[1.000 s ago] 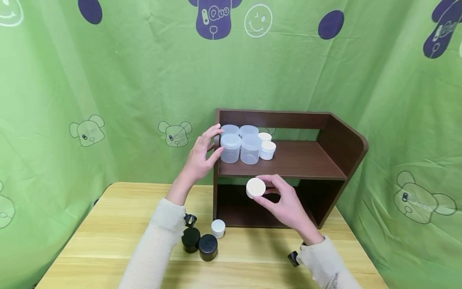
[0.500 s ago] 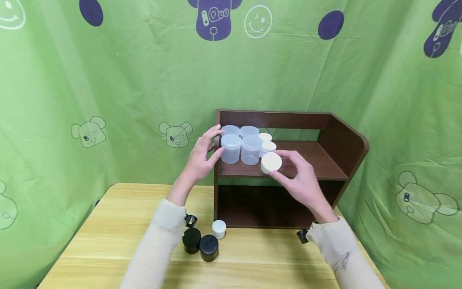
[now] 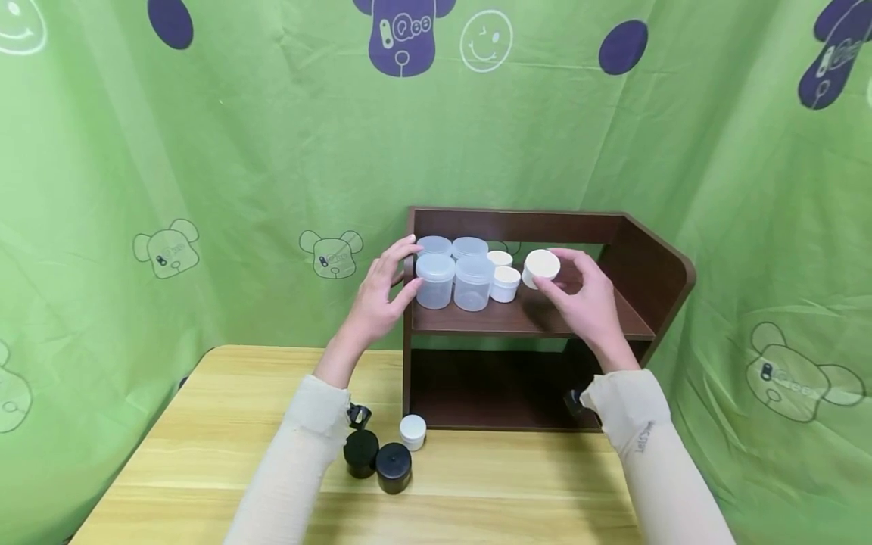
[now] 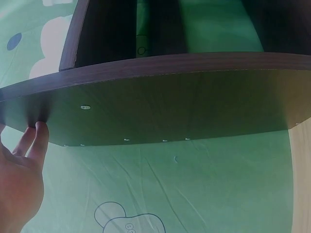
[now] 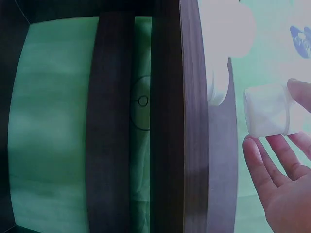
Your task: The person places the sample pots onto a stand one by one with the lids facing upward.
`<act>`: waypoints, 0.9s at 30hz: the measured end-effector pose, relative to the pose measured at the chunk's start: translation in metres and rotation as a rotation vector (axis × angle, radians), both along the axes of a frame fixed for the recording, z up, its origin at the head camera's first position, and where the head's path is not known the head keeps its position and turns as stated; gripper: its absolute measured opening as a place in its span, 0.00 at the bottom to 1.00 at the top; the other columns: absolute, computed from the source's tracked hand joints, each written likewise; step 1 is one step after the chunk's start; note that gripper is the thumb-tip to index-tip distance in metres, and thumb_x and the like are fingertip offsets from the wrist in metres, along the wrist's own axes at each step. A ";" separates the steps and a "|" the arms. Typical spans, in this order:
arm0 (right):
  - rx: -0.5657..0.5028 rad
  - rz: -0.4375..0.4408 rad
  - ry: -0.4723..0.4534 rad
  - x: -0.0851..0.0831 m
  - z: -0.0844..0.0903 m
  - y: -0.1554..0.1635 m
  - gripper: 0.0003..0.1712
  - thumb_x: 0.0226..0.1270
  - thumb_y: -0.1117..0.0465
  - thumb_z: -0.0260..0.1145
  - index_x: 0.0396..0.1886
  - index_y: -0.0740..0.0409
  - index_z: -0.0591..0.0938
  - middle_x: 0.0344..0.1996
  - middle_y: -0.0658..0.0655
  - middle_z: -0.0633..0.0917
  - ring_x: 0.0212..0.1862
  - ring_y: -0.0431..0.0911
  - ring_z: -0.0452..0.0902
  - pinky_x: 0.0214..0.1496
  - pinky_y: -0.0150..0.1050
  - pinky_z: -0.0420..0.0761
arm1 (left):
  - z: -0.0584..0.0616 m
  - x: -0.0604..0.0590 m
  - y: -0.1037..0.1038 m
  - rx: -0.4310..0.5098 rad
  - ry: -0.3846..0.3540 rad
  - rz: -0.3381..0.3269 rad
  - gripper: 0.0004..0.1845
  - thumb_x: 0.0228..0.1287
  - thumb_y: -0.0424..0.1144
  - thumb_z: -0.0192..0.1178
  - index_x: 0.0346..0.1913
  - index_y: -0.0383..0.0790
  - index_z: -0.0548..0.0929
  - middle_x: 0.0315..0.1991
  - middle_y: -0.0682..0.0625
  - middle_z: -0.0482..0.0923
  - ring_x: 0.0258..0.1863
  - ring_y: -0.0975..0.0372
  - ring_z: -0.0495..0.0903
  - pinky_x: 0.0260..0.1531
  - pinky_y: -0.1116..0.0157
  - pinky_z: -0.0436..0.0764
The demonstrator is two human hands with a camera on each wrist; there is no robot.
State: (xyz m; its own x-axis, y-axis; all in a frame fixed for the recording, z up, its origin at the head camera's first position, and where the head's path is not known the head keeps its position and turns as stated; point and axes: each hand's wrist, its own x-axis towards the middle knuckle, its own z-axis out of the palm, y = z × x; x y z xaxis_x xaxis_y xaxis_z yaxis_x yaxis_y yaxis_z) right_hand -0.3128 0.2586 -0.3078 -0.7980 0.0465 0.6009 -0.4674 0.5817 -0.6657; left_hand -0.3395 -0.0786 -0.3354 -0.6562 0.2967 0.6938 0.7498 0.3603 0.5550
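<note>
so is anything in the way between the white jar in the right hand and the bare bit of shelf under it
Nothing visible. The right hand holds the white jar over the bare right part of the brown shelf. The nearest things, two small white jars, stand just to its left, beside the spot rather than on it.

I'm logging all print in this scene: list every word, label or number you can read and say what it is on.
"Qee": on the purple bear printed on the green cloth backdrop.
Small print on the right sleeve: too small to read.
Marks on the outlined bear heads on the cloth: too blurred to read.
The jars on the shelf show no labels.
</note>
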 end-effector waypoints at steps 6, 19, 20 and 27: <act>-0.019 -0.058 -0.050 -0.020 0.006 0.001 0.30 0.67 0.53 0.75 0.65 0.57 0.79 0.59 0.58 0.82 0.51 0.36 0.78 0.48 0.16 0.79 | 0.001 0.001 -0.001 -0.008 -0.015 0.006 0.28 0.78 0.43 0.56 0.76 0.49 0.66 0.83 0.56 0.56 0.75 0.54 0.62 0.73 0.54 0.76; 0.018 -0.064 -0.110 -0.053 0.019 0.006 0.32 0.69 0.50 0.72 0.68 0.59 0.76 0.62 0.62 0.80 0.60 0.53 0.80 0.52 0.23 0.82 | 0.001 -0.001 -0.002 -0.003 0.004 0.003 0.27 0.78 0.43 0.57 0.76 0.53 0.66 0.82 0.52 0.57 0.75 0.52 0.63 0.71 0.49 0.77; 0.029 -0.065 -0.111 -0.055 0.019 0.006 0.33 0.70 0.50 0.72 0.68 0.60 0.76 0.62 0.63 0.80 0.60 0.54 0.80 0.52 0.24 0.83 | 0.000 -0.001 -0.002 -0.005 0.005 0.003 0.27 0.78 0.43 0.57 0.76 0.52 0.66 0.82 0.52 0.57 0.75 0.52 0.63 0.71 0.49 0.77; 0.047 -0.069 -0.148 -0.069 0.013 0.008 0.32 0.71 0.53 0.70 0.69 0.61 0.75 0.62 0.66 0.80 0.59 0.60 0.81 0.63 0.49 0.84 | 0.000 -0.002 -0.001 -0.006 -0.005 0.001 0.28 0.78 0.42 0.57 0.76 0.49 0.66 0.82 0.57 0.56 0.74 0.52 0.63 0.71 0.47 0.77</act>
